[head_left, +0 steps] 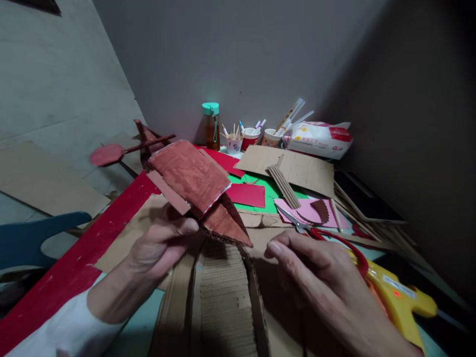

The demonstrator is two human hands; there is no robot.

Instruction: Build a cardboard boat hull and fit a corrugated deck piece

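My left hand (163, 243) grips a cardboard model boat (191, 173) painted reddish-brown, thumb on its near side. The pointed end (232, 225) of the boat faces right and toward me, and a flat painted panel covers its middle. At the far end, a paddle-like piece (107, 154) with a round blade sticks out to the left. Just right of the pointed end, apart from it, is my right hand (316, 267), its thumb and forefinger pressed together. Whether anything small is between them cannot be made out. Below the boat lies a ridged cardboard strip (225, 302).
Red-handled scissors (316, 232) and a yellow glue gun (397, 292) with a red light lie at the right. Behind are a bottle (211, 129), a cup of sticks (234, 144), a tissue pack (320, 139) and a cardboard sheet (297, 168). A blue chair (33, 238) stands left.
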